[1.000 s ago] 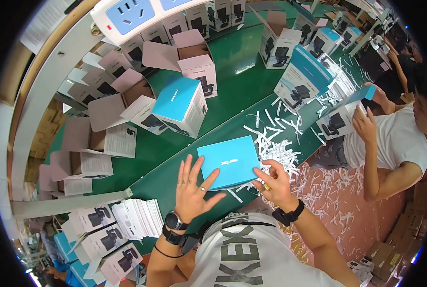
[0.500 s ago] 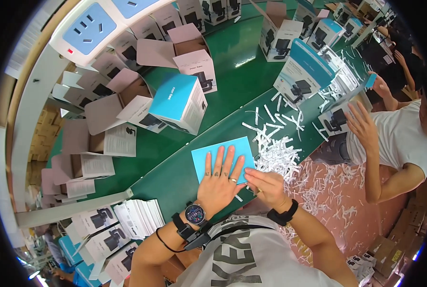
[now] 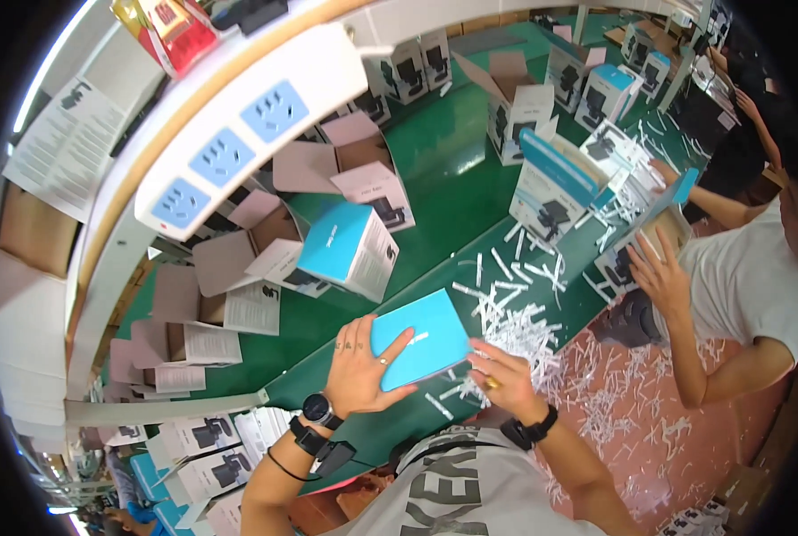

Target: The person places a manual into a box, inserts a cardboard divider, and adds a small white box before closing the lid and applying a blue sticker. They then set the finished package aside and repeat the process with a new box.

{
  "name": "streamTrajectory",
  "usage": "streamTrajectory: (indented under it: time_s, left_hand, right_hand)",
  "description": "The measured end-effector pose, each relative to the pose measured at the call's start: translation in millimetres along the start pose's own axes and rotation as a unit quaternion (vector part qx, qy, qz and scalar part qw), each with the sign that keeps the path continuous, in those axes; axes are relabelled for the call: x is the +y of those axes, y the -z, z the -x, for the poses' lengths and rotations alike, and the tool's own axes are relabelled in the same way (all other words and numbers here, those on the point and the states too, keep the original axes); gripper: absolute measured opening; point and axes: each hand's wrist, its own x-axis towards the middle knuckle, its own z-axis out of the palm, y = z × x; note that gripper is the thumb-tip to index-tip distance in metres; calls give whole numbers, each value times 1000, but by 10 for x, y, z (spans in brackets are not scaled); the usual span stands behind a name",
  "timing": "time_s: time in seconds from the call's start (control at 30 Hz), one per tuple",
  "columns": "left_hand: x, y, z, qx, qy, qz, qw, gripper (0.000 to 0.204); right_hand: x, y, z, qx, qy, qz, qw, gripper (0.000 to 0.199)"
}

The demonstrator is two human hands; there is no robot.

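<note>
A green tabletop [image 3: 443, 192] ran diagonally across my view, with a reddish floor [image 3: 609, 380] scattered with shreds [image 3: 671, 438] to its right. A white power strip [image 3: 247, 134] loomed at upper left, and below it open cartons [image 3: 305, 170] stood along the far side. Through the head camera I found the blue box [image 3: 417, 348] over the near part of the tabletop, between the hands; I couldn't tell whether it sat flat. I had the left hand [image 3: 359, 371] against its left side, fingers spread, one reaching across the top. The right hand [image 3: 506, 375] was at its right corner with fingers bent; whether they gripped, I couldn't tell. Beside the box lay a heap of shreds, and beyond it stood a blue-topped carton [image 3: 350, 255]. At right, a co-worker [image 3: 729, 277] had a hand against another carton [image 3: 615, 268].
</note>
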Motion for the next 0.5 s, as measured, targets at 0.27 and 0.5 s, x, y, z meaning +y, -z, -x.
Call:
streamTrajectory:
  time_s: [0.27, 0.5]
  left_hand:
    - [159, -398, -2408, 204, 139, -35, 968, 85]
    - [-627, -914, -3743, 175, 194, -147, 954, 69]
  right_hand:
    - [685, 806, 1209, 90, -361, 51, 927, 15]
    - [1005, 774, 1197, 78, -427, -35, 900, 15]
